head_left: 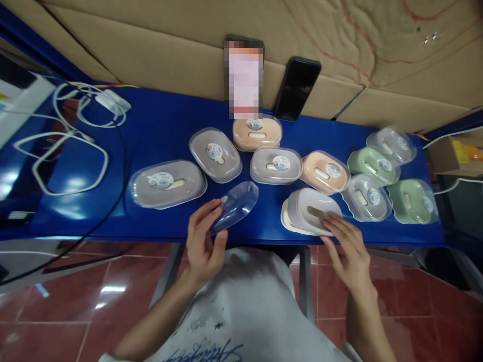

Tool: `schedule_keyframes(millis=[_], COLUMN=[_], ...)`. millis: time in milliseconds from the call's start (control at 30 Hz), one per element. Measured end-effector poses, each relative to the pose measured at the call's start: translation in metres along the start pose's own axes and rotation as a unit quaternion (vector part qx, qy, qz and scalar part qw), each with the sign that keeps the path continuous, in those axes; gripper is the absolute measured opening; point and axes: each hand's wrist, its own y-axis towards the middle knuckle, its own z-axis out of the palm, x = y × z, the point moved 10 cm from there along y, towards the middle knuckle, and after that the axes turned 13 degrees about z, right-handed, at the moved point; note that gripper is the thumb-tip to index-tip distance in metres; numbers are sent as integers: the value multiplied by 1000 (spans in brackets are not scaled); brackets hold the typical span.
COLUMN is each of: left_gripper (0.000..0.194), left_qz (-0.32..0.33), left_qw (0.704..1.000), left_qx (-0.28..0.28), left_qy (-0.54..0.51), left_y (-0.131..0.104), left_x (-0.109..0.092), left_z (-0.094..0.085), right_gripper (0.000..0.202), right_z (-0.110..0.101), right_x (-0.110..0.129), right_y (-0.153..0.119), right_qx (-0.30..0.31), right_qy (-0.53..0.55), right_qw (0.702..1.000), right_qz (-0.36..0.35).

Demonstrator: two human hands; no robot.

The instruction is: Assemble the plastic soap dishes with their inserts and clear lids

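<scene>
My left hand (206,239) grips a clear curved plastic lid (238,205) by its near side, tilted above the table edge. With its fingers over the rim and the thumb at the near side, my right hand (349,246) grips a pale lilac oval plastic box (302,208). This box has no clear lid on; a slot shows in its recessed top, and a cream base juts out at its left. Close around are clear-lidded oval boxes with round labels: a grey one (166,186), another grey one (215,156), and a peach one (326,173).
More lidded boxes stand at the right, including a green box (411,201). Two phones lean at the back, one a dark phone (298,88), against a cardboard wall (158,55). White cables (70,191) lie on the blue table (158,120) at the left.
</scene>
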Motion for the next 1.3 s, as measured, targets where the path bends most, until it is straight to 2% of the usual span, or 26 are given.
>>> schedule_keyframes(millis=[67,133,233,367,533,800,967,1167,1300], left_gripper=[46,45,46,48,50,52,53,50,52], left_qz=[20,50,103,145,152,110,112,108,104], left_qw=[999,997,991,984,982,990,987,985,981], left_qx=[16,34,56,86,113,91,114,134,161], left_qy=[-28,-44,-59,-52,-19,12,19,22,37], left_y=[10,20,30,33,33,21,15,15,10], left_x=[-8,-18,-35,-46,-43,-20,-18,-16,-12], left_z=[14,29,48,62,59,40,43,46,50], right_gripper=[49,51,56,49,43,40,44,36,31], right_z=[10,25,42,54,71,94,102,112,115], right_x=[-11,-11,0,22,51,85,100,105,113], right_y=[-8,-12,-11,-4,9,23,22,21,21], right_qx=[2,17,25,34,67,93,109,113,103], right_qy=[-13,-22,-33,-56,-78,-64,-45,-66,-44], right_qw=[1000,1000,998,995,987,980,974,973,976], right_qz=[8,-9,-41,-76,-119,-161,-193,-190,-189])
